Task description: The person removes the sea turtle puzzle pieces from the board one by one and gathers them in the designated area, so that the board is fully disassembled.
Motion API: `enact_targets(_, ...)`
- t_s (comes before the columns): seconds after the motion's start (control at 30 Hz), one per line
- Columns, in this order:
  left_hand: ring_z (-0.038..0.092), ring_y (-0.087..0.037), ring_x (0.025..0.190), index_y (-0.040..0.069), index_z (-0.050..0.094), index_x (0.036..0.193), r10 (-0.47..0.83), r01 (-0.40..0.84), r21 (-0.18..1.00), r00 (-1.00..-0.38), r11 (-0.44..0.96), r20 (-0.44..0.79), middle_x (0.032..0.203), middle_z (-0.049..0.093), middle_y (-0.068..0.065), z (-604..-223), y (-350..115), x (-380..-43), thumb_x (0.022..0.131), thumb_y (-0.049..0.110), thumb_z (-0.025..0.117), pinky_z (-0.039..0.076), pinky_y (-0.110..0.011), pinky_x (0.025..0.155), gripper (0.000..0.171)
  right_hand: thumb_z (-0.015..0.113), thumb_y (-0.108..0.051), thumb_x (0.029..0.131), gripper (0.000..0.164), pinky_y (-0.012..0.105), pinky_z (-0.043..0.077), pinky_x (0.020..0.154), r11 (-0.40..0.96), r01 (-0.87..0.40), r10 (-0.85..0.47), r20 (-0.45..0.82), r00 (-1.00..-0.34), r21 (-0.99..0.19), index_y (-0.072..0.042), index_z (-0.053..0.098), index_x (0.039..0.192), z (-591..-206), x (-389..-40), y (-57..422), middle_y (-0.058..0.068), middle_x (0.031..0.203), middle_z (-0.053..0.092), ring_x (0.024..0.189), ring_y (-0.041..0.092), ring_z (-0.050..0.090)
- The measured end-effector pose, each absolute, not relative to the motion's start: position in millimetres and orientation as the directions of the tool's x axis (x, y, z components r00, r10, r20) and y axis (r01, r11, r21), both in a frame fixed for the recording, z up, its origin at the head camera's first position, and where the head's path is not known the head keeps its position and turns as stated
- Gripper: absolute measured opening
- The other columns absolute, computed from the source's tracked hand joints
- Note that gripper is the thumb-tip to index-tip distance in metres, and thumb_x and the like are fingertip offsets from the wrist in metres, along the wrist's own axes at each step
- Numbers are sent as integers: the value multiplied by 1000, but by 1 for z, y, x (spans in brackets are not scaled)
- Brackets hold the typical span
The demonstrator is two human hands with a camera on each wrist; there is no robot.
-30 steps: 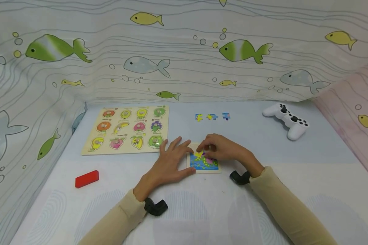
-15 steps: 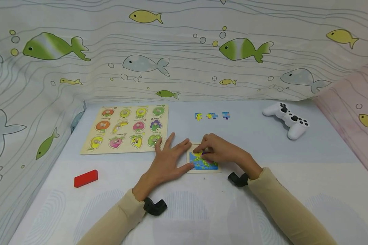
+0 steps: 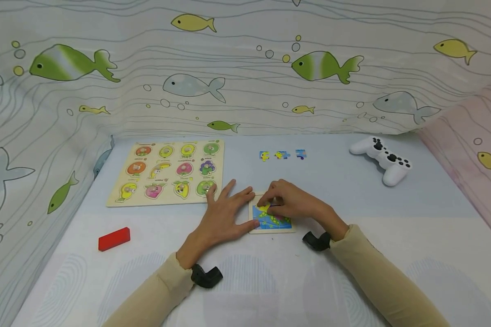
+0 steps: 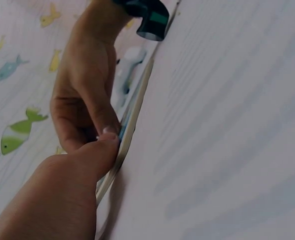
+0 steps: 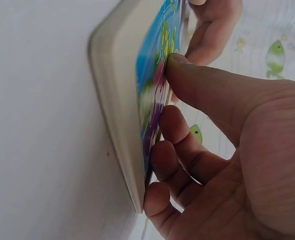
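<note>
A small framed jigsaw puzzle [image 3: 272,223] with a blue underwater picture lies between the two hands. My left hand [image 3: 221,220] is spread flat at its left side, the index fingertip near the upper left corner and the thumb on the lower left frame. Over the puzzle's upper part, my right hand [image 3: 296,200] has thumb and curled fingers around a yellow jigsaw piece [image 3: 264,208], mostly hidden by the fingers. In the right wrist view the thumb [image 5: 212,92] touches the picture surface, and the other fingers bend against the puzzle's edge.
Several loose jigsaw pieces, such as a blue-purple piece [image 3: 300,155], lie behind the puzzle. A wooden fruit board [image 3: 173,175] is at the back left, partly under the left fingers. A red block [image 3: 114,239] lies front left; a white game controller [image 3: 382,161] is at the back right.
My right thumb and index finger have shifted slightly left over the yellow area. The left hand has moved a little left, its fingers spread wider. The loose pieces behind stay put.
</note>
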State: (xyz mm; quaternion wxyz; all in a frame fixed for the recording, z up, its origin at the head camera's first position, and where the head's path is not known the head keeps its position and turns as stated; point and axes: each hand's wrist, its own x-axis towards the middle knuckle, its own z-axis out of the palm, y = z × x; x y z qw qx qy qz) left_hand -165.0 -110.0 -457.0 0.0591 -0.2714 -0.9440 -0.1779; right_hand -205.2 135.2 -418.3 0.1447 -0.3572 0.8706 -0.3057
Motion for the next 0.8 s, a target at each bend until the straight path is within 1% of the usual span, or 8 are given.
enact_targets(0.2,29,-33,155,26,54,149,492,531,318,-848,786,199,157,50,8,-457,-110,-165,87,68,60,2,-71,118,75,76,-8,88,24,29,39,77,546,-535,-709,-16,-705,-644,-18,79,110,-419,-205,135,-1,96,66,89,17,51)
enact_targets(0.43,28,-32,156,26,54,149,494,532,322,-847,783,198,157,49,8,-457,-111,-165,87,68,60,1,-70,119,75,76,-7,88,23,31,48,84,530,-532,-710,-3,-704,-661,-15,77,110,-416,-202,133,0,102,68,95,16,56)
enact_targets(0.6,27,-32,156,25,53,149,496,533,324,-846,781,196,158,48,9,-457,-111,-165,87,68,61,0,-69,119,75,78,-10,88,23,32,52,87,520,-531,-715,-1,-699,-669,-13,75,111,-415,-200,131,0,104,69,96,16,58)
enact_targets(0.8,27,-33,156,25,53,149,499,539,325,-842,777,204,158,48,8,-458,-111,-165,87,67,61,0,-70,119,75,79,-14,88,24,31,52,87,516,-552,-723,13,-691,-655,-13,72,111,-416,-197,129,0,105,69,96,15,59)
